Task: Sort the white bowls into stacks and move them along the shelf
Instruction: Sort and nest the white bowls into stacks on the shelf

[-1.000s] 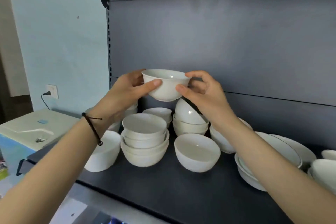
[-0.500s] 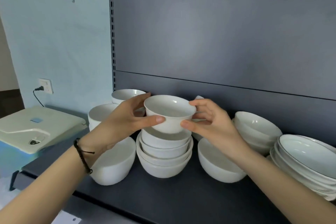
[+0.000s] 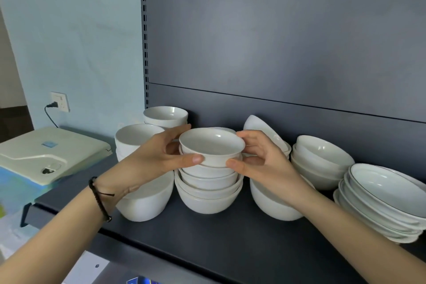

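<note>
Step in hand: seating one small bowl (image 3: 212, 145) on the centre stack (image 3: 207, 193). My left hand (image 3: 152, 161) and right hand (image 3: 267, 163) are apart, one on each side of the small bowl. Each pinches its wall, thumb at the front low down and fingers curled round the back. The bowl sits upright and level, directly over the stack near the middle of the shelf (image 3: 207, 244). Its foot looks to be at or just inside the rim of the top stacked bowl, but I cannot tell whether the stack is carrying its weight. To finish well, I judge it best to lower straight down with the rim level, so the foot centres itself and does not catch one edge. My thumbs sit low and are likely to be trapped between the rims, so they should slide up before the last of the drop. Let go with both sides at once, since a one-sided release could tip the bowl. The stack looks uneven, wide bowls below and narrower ones above, so I would press lightly to check for rocking. Clearance is tight: a tilted bowl (image 3: 258, 125) leans just behind my right fingers, the front-left bowl (image 3: 147, 205) lies under my left wrist, and the front-right bowl (image 3: 274, 210) lies under my right. The hands should come out upward and toward me, not sideways.
</note>
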A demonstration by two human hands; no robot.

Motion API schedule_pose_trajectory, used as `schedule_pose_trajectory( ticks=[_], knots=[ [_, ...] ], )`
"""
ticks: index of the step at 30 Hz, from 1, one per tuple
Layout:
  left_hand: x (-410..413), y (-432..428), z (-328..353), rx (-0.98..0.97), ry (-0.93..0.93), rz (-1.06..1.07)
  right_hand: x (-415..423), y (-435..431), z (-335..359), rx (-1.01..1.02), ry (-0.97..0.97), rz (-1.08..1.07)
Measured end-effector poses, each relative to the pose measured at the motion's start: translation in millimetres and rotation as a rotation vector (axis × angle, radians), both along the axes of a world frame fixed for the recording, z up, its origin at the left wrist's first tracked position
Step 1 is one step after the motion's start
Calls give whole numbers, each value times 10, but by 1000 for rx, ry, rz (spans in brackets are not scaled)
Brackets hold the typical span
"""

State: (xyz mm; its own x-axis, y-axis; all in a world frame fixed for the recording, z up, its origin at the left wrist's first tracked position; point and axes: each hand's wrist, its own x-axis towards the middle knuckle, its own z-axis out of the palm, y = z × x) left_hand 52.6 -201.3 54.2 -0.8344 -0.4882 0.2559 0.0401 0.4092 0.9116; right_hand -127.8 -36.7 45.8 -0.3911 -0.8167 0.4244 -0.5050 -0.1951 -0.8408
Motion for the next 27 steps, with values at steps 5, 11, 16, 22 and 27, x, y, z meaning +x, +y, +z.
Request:
schedule_pose_trajectory(
  ticks=[5,11,16,22,27],
  knots=[
    [24,-39,-97,0,-70,-101,-34,35,-9,141,48,96],
    [9,-27,-178,-19,-36,-92,5,19,-88,148,63,148],
    [25,-40,-217,-86,-26,-59,20,-6,-99,115,28,108],
    [10,-27,-208,-94,8,-53,66,-1,-89,78,-16,60],
    [0,-34,-181,-87,19,-66,69,-22,-78,67,-31,49]
  ],
)
